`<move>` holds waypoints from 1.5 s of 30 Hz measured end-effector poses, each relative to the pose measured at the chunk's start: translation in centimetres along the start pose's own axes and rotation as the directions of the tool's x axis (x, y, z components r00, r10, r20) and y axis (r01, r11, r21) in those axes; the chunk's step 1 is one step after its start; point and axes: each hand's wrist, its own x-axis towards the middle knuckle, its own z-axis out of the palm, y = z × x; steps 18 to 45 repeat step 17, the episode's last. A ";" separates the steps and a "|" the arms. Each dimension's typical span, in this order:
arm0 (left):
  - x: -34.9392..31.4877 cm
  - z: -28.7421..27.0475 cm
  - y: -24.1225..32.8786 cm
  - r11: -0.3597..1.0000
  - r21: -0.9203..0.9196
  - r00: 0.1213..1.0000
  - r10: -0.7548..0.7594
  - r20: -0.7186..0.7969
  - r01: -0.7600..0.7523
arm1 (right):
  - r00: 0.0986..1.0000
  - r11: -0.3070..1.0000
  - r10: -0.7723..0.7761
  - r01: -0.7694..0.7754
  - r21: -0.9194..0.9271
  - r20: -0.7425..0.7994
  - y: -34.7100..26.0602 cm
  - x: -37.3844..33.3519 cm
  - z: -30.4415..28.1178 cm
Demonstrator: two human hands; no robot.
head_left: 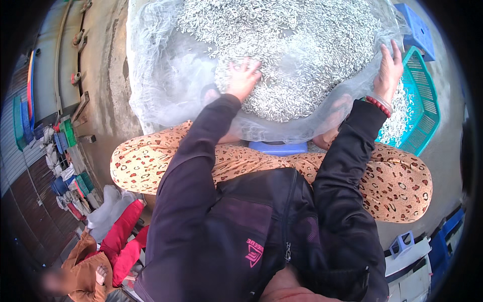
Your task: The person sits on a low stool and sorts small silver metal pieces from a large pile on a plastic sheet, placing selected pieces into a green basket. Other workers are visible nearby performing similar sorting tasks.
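A broad layer of small whitish-grey, elongated pieces, too small to name surely, lies spread on a sheet of thin white netting in front of me. My left hand rests on the near left part of the layer, fingers spread and pressed among the pieces. At the netting's right edge, my right hand is raised with fingers stretched out, a red bead bracelet at its wrist. Below that hand stands a teal plastic basket, partly filled with similar whitish pieces.
A blue plastic crate or stool stands beyond the basket. Another blue plastic piece shows under the netting's near edge, between my legs. At the lower left sits another person in red trousers. Crates and cloths line the left side.
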 end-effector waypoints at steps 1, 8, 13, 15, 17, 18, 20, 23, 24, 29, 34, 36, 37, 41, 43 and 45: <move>-1.0 -0.3 -1.8 0.999 0.025 0.999 -0.038 0.014 0.037 | 0.998 0.998 0.057 -0.057 0.006 0.013 0.4 -0.2 0.5; -1.8 -4.2 -10.3 0.871 -0.019 0.821 -0.455 0.344 0.491 | 0.882 0.914 0.286 -0.134 -0.383 0.375 6.7 -2.0 2.5; 3.4 -7.3 -8.8 0.890 -0.307 0.923 -0.377 -0.075 0.339 | 0.616 0.688 0.691 -0.398 -0.607 0.379 9.2 -3.4 4.1; 6.7 -7.5 -4.5 0.877 -0.466 0.959 -0.223 -0.173 0.120 | 0.620 0.667 0.687 -0.333 -0.666 0.379 9.6 -4.3 4.1; 8.7 -8.1 -1.7 0.889 -0.442 0.974 -0.192 -0.121 0.121 | 0.639 0.687 0.652 -0.272 -0.674 0.407 9.8 -5.1 4.4; 8.7 -8.1 -1.7 0.889 -0.442 0.974 -0.192 -0.121 0.121 | 0.639 0.687 0.652 -0.272 -0.674 0.407 9.8 -5.1 4.4; 8.7 -8.1 -1.7 0.889 -0.442 0.974 -0.192 -0.121 0.121 | 0.639 0.687 0.652 -0.272 -0.674 0.407 9.8 -5.1 4.4; 8.7 -8.1 -1.7 0.889 -0.442 0.974 -0.192 -0.121 0.121 | 0.639 0.687 0.652 -0.272 -0.674 0.407 9.8 -5.1 4.4; 8.7 -8.1 -1.7 0.889 -0.442 0.974 -0.192 -0.121 0.121 | 0.639 0.687 0.652 -0.272 -0.674 0.407 9.8 -5.1 4.4; 8.7 -8.1 -1.7 0.889 -0.442 0.974 -0.192 -0.121 0.121 | 0.639 0.687 0.652 -0.272 -0.674 0.407 9.8 -5.1 4.4; 8.7 -8.1 -1.7 0.889 -0.442 0.974 -0.192 -0.121 0.121 | 0.639 0.687 0.652 -0.272 -0.674 0.407 9.8 -5.1 4.4; 8.7 -8.1 -1.7 0.889 -0.442 0.974 -0.192 -0.121 0.121 | 0.639 0.687 0.652 -0.272 -0.674 0.407 9.8 -5.1 4.4; 8.7 -8.1 -1.7 0.889 -0.442 0.974 -0.192 -0.121 0.121 | 0.639 0.687 0.652 -0.272 -0.674 0.407 9.8 -5.1 4.4; 8.7 -8.1 -1.7 0.889 -0.442 0.974 -0.192 -0.121 0.121 | 0.639 0.687 0.652 -0.272 -0.674 0.407 9.8 -5.1 4.4; 8.7 -8.1 -1.7 0.889 -0.442 0.974 -0.192 -0.121 0.121 | 0.639 0.687 0.652 -0.272 -0.674 0.407 9.8 -5.1 4.4; 8.7 -8.1 -1.7 0.889 -0.442 0.974 -0.192 -0.121 0.121 | 0.639 0.687 0.652 -0.272 -0.674 0.407 9.8 -5.1 4.4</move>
